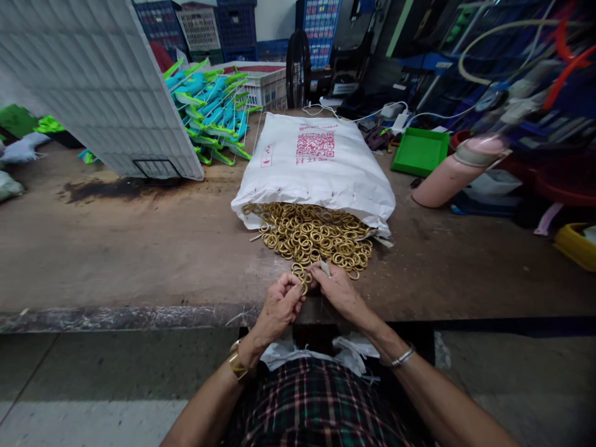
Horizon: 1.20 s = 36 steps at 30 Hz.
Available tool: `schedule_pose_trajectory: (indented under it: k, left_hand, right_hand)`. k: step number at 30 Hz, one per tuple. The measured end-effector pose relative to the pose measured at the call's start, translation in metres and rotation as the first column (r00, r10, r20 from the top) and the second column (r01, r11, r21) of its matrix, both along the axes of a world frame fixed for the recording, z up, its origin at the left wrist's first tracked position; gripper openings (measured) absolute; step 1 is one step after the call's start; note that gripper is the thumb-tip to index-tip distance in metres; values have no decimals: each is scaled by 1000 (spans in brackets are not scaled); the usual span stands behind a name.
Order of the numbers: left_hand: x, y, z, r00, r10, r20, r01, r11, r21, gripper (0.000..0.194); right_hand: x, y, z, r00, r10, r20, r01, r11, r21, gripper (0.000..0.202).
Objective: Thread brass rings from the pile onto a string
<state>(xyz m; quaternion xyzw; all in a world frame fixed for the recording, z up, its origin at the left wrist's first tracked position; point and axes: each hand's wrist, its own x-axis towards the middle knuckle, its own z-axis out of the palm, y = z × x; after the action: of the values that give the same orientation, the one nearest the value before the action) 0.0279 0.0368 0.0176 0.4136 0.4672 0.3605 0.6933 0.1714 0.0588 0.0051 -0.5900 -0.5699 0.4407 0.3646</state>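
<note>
Many brass-coloured rings [321, 239] spill from the open mouth of a white sack [298, 174] onto the brown table. At the near edge of the pile, my left hand [282, 302] is closed, with a ring [304, 288] pinched at its fingertips. Just to its right, my right hand [339, 290] is closed around a small pale, flat piece [325, 268] that sticks up by the thumb. Its fingertips are beside the rings and partly hidden. The two hands nearly touch.
A white ribbed panel [107, 87] stands on the table [139, 248] at the left, before teal and green items [212, 112]. At the right are a green tray [420, 152], a pink bottle [447, 177] and a yellow container [575, 246]. Crates [200, 28] and a black fan [298, 68] stand behind.
</note>
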Motion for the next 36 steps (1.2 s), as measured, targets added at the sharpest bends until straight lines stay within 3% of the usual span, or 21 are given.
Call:
schedule_pose_trajectory:
  k: [5, 10, 17, 24, 32, 36]
  left_hand:
    - [0, 0, 0, 999, 48, -15, -48, 999, 7, 37]
    - [1, 0, -5, 998, 59, -24, -58, 997, 53, 36]
    - [0, 0, -8, 998, 47, -50, -42, 995, 91, 32]
    - [1, 1, -12, 996, 59, -60, -51, 989, 137, 33]
    - [-1, -5, -18, 994, 69, -86, -44, 962, 268, 27]
    - [-3, -8, -14, 996, 55, -77, -38, 976, 213, 29]
  right_hand:
    - [7, -9, 2, 895, 129, 426, -207, 968, 142, 15]
    - [4, -16, -1, 769, 251, 588, -375, 922, 96, 18]
    - [0, -15, 3, 678, 267, 685, -381, 924, 17, 22]
    - [0, -14, 1, 676, 274, 684, -380, 925, 4, 23]
    - [3, -9, 12, 648, 384, 657, -452, 889, -75, 24]
    - [-1, -9, 16, 622, 397, 675, -428, 894, -132, 24]
